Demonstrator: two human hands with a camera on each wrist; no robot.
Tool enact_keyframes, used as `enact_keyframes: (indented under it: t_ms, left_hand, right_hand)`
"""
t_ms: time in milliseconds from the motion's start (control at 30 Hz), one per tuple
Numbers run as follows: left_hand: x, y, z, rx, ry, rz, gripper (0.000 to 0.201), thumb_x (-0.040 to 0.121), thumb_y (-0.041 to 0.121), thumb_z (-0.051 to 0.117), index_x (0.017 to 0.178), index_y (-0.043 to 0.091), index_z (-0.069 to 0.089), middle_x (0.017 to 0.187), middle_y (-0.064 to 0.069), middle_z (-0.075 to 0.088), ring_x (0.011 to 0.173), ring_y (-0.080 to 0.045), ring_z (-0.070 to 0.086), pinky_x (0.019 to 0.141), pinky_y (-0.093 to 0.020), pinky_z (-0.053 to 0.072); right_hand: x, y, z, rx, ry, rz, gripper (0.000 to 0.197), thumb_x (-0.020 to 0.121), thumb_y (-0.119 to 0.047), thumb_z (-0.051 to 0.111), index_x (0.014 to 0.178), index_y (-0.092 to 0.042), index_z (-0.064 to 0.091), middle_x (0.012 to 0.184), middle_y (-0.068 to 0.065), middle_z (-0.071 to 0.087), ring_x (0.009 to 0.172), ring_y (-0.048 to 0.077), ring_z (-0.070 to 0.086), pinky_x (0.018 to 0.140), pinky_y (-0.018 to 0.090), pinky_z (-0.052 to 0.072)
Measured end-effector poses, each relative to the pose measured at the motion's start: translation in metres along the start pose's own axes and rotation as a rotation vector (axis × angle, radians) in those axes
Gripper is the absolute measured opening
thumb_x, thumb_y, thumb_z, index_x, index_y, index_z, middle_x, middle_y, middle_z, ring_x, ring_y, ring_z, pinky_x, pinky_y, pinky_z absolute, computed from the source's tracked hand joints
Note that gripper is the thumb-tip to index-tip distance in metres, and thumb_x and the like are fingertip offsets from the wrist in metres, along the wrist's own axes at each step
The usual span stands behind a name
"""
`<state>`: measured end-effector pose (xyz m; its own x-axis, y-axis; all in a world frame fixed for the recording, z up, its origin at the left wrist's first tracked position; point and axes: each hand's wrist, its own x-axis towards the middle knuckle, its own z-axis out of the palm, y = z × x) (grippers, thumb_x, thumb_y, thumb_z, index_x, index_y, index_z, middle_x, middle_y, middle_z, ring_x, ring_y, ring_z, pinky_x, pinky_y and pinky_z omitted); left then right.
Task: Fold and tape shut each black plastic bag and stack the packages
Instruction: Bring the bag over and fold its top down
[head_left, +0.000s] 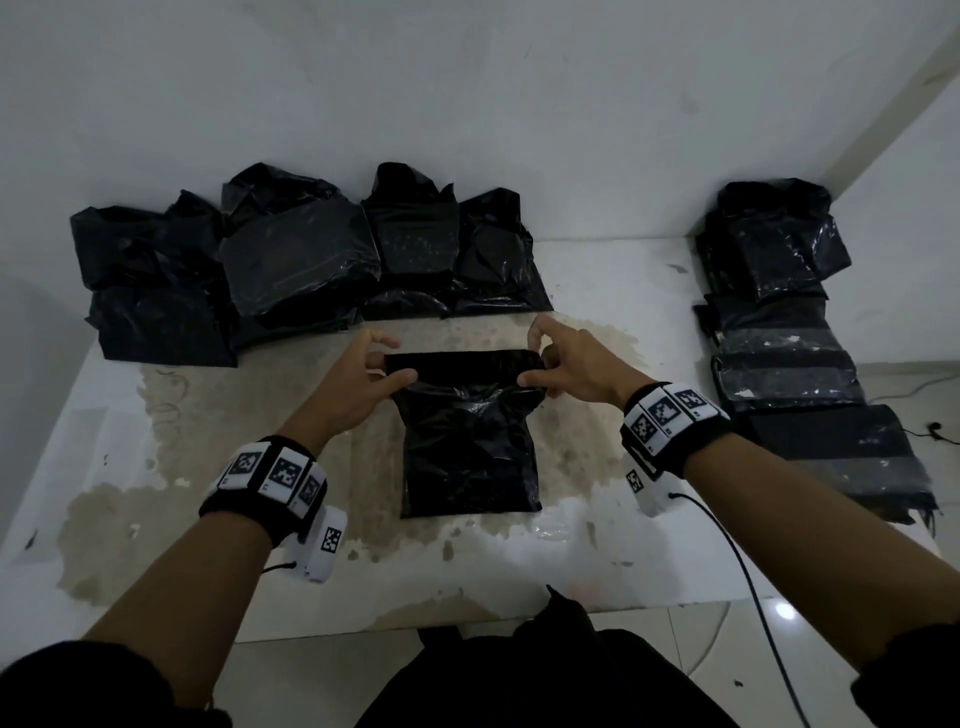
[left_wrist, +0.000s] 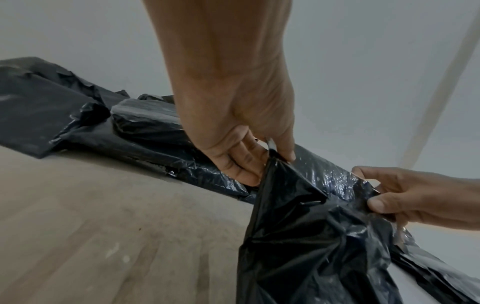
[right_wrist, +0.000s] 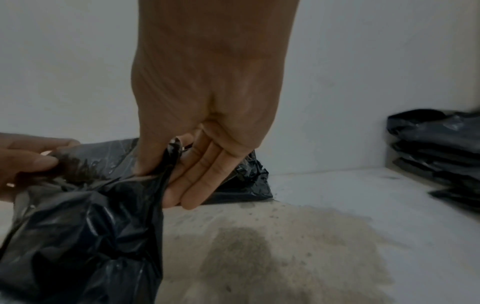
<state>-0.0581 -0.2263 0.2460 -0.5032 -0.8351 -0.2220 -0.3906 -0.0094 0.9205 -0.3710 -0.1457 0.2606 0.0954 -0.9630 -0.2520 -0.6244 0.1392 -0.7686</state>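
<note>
Black bag pinched by both hands; unfolded bags behind; taped stack rightward

The bag is thin black plastic, glossy and crinkled. The bags by the wall share that sheen. The table is white, its paint worn to rough, matt patches.
</note>
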Motion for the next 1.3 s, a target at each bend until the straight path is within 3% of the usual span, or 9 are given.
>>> enact_keyframes:
  t_ms: [167,267,367,500,667,967,1100,1167,1300]
  left_hand:
    - [-0.002,-0.015,0.014,-0.088,0.106,-0.053,0.014,0.097,0.020,0.065,0.110,0.017,0.071,0.108,-0.016,0.073,0.102,-0.026,0.071,0.095,-0.044,0.057]
    - [-0.002,-0.017,0.021,-0.192,0.135,-0.075,0.019,0.099,0.017,0.062,0.112,0.007,0.071,0.109,-0.015,0.074,0.103,-0.026,0.071,0.090,-0.037,0.059]
    - [0.001,-0.015,0.021,-0.200,0.160,-0.075,0.009,0.098,0.014,0.062,0.100,0.014,0.072,0.095,-0.001,0.076,0.095,-0.017,0.072,0.080,-0.027,0.060]
    - [0.008,-0.017,0.016,-0.120,0.178,-0.063,0.010,0.097,0.015,0.064,0.094,0.022,0.071,0.089,0.000,0.072,0.085,-0.011,0.071,0.082,-0.034,0.059]
    - [0.011,-0.012,0.015,-0.062,0.129,-0.027,0.013,0.099,0.011,0.061,0.092,0.020,0.068,0.097,-0.010,0.068,0.088,-0.021,0.069,0.082,-0.033,0.059]
    - [0.024,-0.005,0.021,-0.015,0.073,-0.006,0.012,0.101,0.007,0.056,0.098,0.000,0.066,0.092,-0.008,0.067,0.077,-0.005,0.067,0.070,-0.020,0.057]
    - [0.025,-0.010,0.016,0.000,0.087,-0.024,0.013,0.101,0.010,0.056,0.101,0.006,0.069,0.095,-0.006,0.070,0.080,-0.004,0.068,0.073,-0.028,0.058]
    - [0.024,-0.010,0.015,-0.009,0.098,-0.033,0.014,0.102,0.009,0.055,0.106,0.006,0.068,0.097,-0.005,0.069,0.077,0.003,0.067,0.068,-0.020,0.057]
    - [0.024,-0.011,0.019,0.013,0.099,-0.023,0.020,0.102,0.009,0.054,0.111,-0.005,0.065,0.099,-0.014,0.067,0.075,0.005,0.064,0.064,-0.016,0.055]
  right_hand:
    - [0.003,0.007,0.011,0.211,0.150,0.032,0.024,0.094,-0.012,0.070,0.114,-0.018,0.059,0.082,0.008,0.058,0.075,0.018,0.065,0.062,0.036,0.061]
    - [0.002,0.009,0.019,0.248,0.227,0.038,0.013,0.096,-0.012,0.068,0.108,-0.016,0.066,0.087,0.010,0.062,0.083,0.028,0.068,0.064,0.042,0.062]
    - [0.000,0.008,0.022,0.115,0.246,-0.049,0.012,0.098,-0.010,0.064,0.103,-0.020,0.062,0.092,0.006,0.064,0.080,0.027,0.068,0.067,0.043,0.061]
    - [-0.001,0.000,0.010,-0.254,0.077,-0.223,0.012,0.094,-0.024,0.069,0.092,-0.023,0.057,0.093,-0.006,0.067,0.081,0.016,0.065,0.074,0.040,0.056]
    - [0.001,-0.014,-0.011,-0.676,-0.055,-0.249,0.028,0.092,-0.041,0.070,0.084,-0.018,0.056,0.078,0.000,0.064,0.076,0.024,0.060,0.068,0.040,0.051]
    - [-0.008,-0.041,0.000,-0.755,-0.321,-0.301,0.025,0.093,-0.047,0.067,0.097,-0.023,0.070,0.082,-0.005,0.066,0.070,0.016,0.052,0.068,0.030,0.045]
    - [-0.009,-0.042,-0.005,-0.576,-0.371,-0.190,0.023,0.092,-0.048,0.069,0.096,-0.026,0.066,0.069,-0.018,0.053,0.063,0.006,0.051,0.067,0.028,0.041]
    - [-0.010,-0.039,-0.013,-0.365,-0.319,-0.133,0.024,0.092,-0.043,0.072,0.089,-0.025,0.056,0.069,-0.012,0.063,0.063,0.002,0.058,0.067,0.026,0.044]
    - [-0.012,-0.038,-0.015,-0.053,-0.263,-0.018,0.026,0.095,-0.032,0.071,0.092,-0.018,0.049,0.074,0.005,0.075,0.070,0.020,0.071,0.071,0.035,0.057]
